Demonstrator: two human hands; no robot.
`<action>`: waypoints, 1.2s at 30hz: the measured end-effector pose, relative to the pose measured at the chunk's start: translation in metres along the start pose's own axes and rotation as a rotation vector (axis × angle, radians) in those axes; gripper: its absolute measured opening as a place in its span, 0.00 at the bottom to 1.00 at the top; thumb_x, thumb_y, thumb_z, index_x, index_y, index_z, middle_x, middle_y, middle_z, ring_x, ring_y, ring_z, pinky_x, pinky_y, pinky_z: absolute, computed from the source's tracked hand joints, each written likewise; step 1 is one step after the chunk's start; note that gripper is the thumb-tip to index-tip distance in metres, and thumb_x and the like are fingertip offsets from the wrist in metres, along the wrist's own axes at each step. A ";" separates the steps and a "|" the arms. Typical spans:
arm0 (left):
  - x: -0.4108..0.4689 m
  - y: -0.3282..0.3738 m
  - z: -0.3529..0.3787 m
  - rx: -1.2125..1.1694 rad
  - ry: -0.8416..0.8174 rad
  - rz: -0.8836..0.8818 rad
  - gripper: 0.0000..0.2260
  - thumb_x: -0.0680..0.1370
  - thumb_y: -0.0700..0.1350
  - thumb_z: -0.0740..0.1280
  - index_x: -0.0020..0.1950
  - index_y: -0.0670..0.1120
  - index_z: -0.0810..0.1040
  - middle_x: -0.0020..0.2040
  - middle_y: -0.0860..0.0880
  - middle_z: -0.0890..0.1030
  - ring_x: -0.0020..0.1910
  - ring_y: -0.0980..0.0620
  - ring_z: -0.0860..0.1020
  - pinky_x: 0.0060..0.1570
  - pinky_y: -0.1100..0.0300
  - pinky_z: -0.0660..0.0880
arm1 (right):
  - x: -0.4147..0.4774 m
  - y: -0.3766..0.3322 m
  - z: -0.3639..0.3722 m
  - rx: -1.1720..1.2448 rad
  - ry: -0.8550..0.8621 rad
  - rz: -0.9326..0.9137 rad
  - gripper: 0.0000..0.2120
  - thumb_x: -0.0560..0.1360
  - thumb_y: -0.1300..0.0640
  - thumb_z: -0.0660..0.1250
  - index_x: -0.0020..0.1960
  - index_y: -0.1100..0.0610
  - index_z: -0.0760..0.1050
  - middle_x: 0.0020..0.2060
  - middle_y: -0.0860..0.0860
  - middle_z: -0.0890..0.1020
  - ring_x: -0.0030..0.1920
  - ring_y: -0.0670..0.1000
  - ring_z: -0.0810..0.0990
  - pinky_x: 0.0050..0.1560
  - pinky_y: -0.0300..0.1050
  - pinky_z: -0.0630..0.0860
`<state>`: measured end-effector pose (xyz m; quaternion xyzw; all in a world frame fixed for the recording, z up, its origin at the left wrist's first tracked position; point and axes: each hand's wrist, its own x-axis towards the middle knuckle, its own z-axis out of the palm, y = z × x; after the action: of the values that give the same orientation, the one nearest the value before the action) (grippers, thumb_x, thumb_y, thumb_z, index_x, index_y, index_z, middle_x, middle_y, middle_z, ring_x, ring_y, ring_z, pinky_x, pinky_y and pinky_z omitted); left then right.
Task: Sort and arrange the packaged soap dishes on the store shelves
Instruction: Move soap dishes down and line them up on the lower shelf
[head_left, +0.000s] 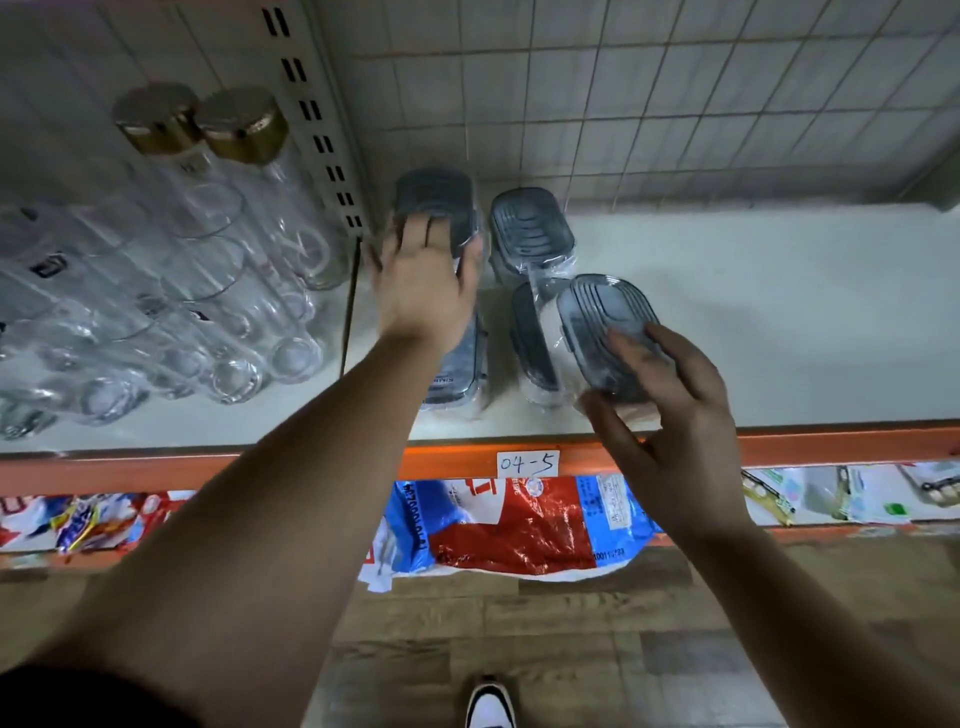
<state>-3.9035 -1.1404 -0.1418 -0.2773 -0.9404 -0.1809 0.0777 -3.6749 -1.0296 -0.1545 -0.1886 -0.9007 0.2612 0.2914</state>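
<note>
Several grey soap dishes in clear wrap lie on the white shelf (753, 312). My left hand (423, 280) grips the rear left dish (436, 202) from above, thumb on its right side. Below my left wrist lies another dish (457, 374), partly hidden. A third dish (532, 228) sits at the back, right of the first. My right hand (660, 405) holds a tilted dish (605, 327) by its near end, just above the shelf. Beside it on the left another dish (535, 338) stands on its edge.
Clear glass bottles (182, 291), two with gold caps (200, 122), fill the shelf's left part beyond a slotted upright (322, 124). The orange shelf edge carries a label "04-5" (527, 462). Coloured packets (519, 525) lie on the lower shelf. A wire grid backs the shelf.
</note>
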 end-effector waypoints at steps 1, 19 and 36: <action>-0.009 -0.005 0.000 -0.056 0.056 0.024 0.27 0.82 0.58 0.49 0.68 0.40 0.74 0.66 0.39 0.73 0.68 0.37 0.70 0.67 0.41 0.66 | 0.002 0.000 0.000 -0.018 0.003 0.001 0.25 0.76 0.45 0.66 0.69 0.55 0.75 0.69 0.59 0.72 0.69 0.62 0.71 0.61 0.56 0.75; -0.111 -0.065 0.023 -0.220 0.074 -0.036 0.23 0.80 0.52 0.53 0.63 0.38 0.75 0.51 0.37 0.80 0.51 0.36 0.76 0.54 0.46 0.71 | 0.097 -0.004 0.064 -0.176 -0.016 0.003 0.25 0.76 0.48 0.70 0.71 0.53 0.72 0.68 0.60 0.70 0.69 0.62 0.68 0.48 0.59 0.80; -0.111 -0.060 0.013 -0.200 -0.004 -0.055 0.24 0.81 0.54 0.50 0.63 0.38 0.74 0.53 0.36 0.79 0.52 0.36 0.75 0.53 0.45 0.72 | 0.111 -0.023 0.063 -0.357 -0.246 0.007 0.27 0.81 0.47 0.60 0.76 0.57 0.61 0.76 0.55 0.62 0.77 0.62 0.56 0.73 0.61 0.59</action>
<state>-3.8449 -1.2367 -0.1992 -0.2580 -0.9251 -0.2752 0.0426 -3.8027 -1.0154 -0.1373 -0.2072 -0.9607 0.1198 0.1405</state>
